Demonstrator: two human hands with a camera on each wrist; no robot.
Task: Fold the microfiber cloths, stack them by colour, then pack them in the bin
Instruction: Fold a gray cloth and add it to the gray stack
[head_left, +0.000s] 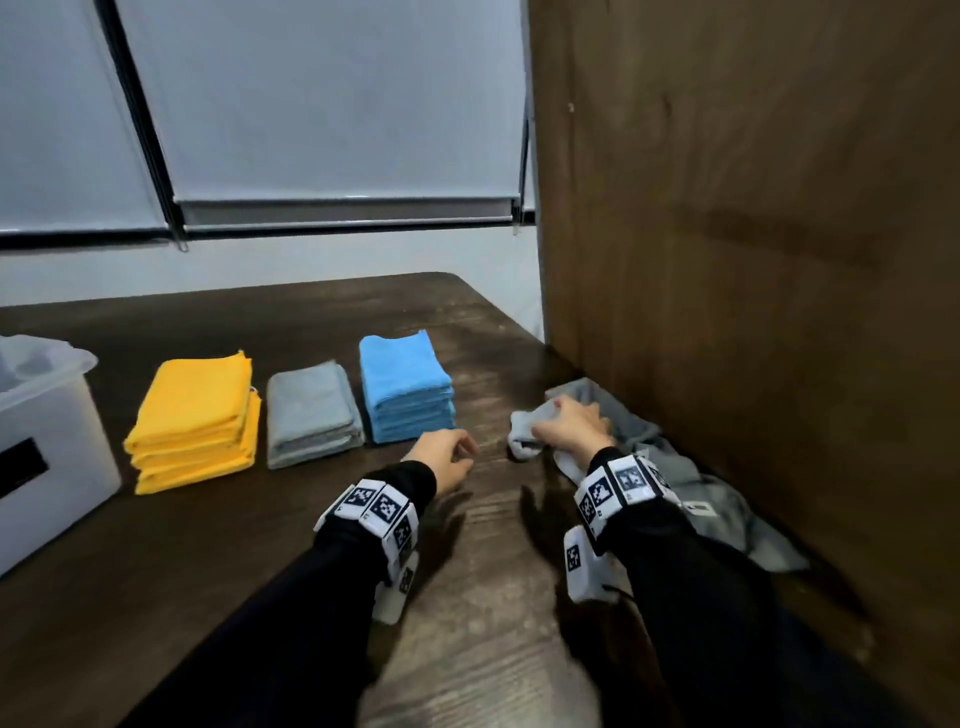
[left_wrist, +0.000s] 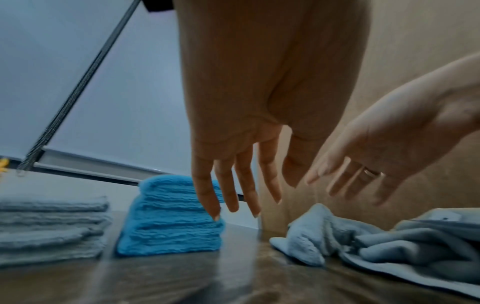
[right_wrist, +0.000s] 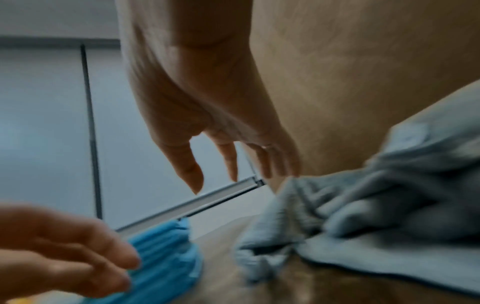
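Observation:
Three folded stacks stand in a row on the dark table (head_left: 234, 571): yellow cloths (head_left: 197, 415), grey cloths (head_left: 311, 410) and blue cloths (head_left: 405, 384). A crumpled heap of loose grey cloths (head_left: 717, 493) lies at the right against a wooden panel. My right hand (head_left: 566, 428) hovers on or just over the heap's near corner (right_wrist: 363, 216), fingers (right_wrist: 231, 162) straight and pointing down, gripping nothing. My left hand (head_left: 449, 457) hangs relaxed and holds nothing, between the blue stack (left_wrist: 168, 226) and the heap (left_wrist: 324, 232).
A white translucent bin (head_left: 62, 415) stands at the table's left edge. A tall wooden panel (head_left: 753, 260) walls off the right side. Behind the table are a white wall and lowered blinds (head_left: 337, 104). Bare tabletop lies in front of the stacks.

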